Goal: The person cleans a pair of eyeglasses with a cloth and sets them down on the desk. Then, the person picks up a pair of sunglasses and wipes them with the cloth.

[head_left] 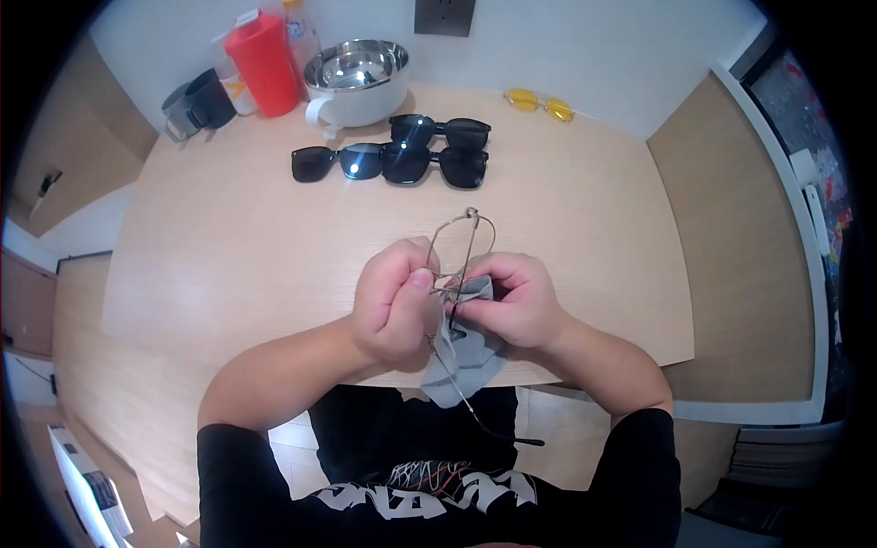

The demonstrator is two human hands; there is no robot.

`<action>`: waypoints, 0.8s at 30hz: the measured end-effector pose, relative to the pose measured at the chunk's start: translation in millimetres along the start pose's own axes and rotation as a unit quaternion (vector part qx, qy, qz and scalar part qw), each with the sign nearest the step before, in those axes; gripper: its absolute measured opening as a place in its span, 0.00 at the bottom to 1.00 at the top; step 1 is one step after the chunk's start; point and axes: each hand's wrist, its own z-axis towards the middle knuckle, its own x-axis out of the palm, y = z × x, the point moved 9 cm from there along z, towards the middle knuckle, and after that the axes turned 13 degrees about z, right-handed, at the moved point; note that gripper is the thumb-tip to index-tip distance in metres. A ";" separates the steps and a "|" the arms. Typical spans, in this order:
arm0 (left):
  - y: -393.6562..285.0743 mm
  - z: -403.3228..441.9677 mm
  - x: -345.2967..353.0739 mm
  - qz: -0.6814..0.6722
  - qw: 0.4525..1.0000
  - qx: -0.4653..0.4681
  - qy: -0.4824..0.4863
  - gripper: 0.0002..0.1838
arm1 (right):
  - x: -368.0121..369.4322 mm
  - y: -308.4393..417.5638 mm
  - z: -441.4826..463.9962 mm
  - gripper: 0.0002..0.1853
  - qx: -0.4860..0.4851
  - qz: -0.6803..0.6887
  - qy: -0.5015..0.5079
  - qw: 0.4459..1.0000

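Thin metal-framed glasses (471, 239) are held upright between my two hands near the front edge of the table. My left hand (395, 297) is closed on the frame, thumb and fingers pinching it by the bridge. A grey cloth (468, 354) is pinched in my right hand (513, 297), pressed against the lower lens, which is partly hidden by cloth and fingers. One temple with a dark tip hangs down past the table edge.
Several dark sunglasses (461, 168) lie on the wooden table (585, 219) beyond my hands. Yellow-lensed glasses (539, 104) lie at the back right. A steel bowl (365, 100), a red container (262, 66) and dark mugs (210, 99) stand at the back left.
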 end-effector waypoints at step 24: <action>13.1 7.2 -18.0 -0.060 0.994 -0.050 -0.082 0.07 | 14.0 55.9 -13.8 0.05 -0.272 -0.312 0.029 0.910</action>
